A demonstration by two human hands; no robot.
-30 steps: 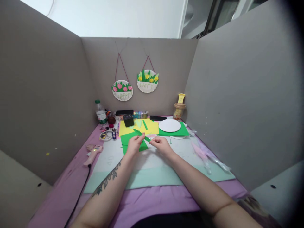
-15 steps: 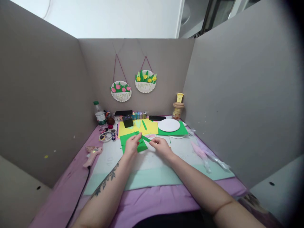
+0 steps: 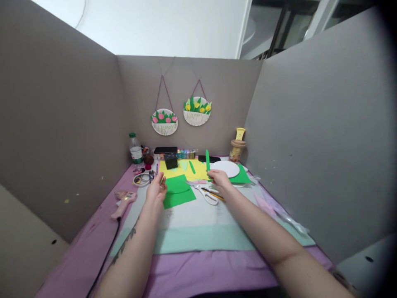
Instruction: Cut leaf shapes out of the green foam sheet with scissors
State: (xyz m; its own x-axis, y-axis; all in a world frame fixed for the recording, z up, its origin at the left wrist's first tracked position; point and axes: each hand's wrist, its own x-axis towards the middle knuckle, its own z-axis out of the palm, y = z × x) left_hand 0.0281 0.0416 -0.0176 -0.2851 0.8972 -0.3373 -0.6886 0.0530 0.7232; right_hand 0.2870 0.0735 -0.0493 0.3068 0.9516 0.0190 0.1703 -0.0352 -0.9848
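My right hand (image 3: pixel 219 178) pinches the lower end of a narrow green paper leaf (image 3: pixel 207 160), which stands upright with a pointed top. My left hand (image 3: pixel 156 189) is raised at the left edge of a green paper sheet (image 3: pixel 180 194), its fingers curled together. A tiny greenish bit seems to show at those fingertips, too small to name. White-handled scissors (image 3: pixel 208 196) lie between the hands with a yellow pencil (image 3: pixel 217 195) beside them. Another green paper strip (image 3: pixel 192 167) rests on the yellow sheet (image 3: pixel 201 170) behind.
A pink glue gun (image 3: pixel 123 205) with a black cord lies at the left. Paper plates (image 3: pixel 225 169) sit on green paper at the right. A bottle (image 3: pixel 135 151), a black box (image 3: pixel 170 161) and a lidded cup (image 3: pixel 237 151) stand at the back. Two decorated plates (image 3: pixel 197 118) hang behind.
My hands have moved apart. The right now holds the green leaf upright, which both hands held before. The scissors and pencil have come into view, and the camera view has shifted slightly.
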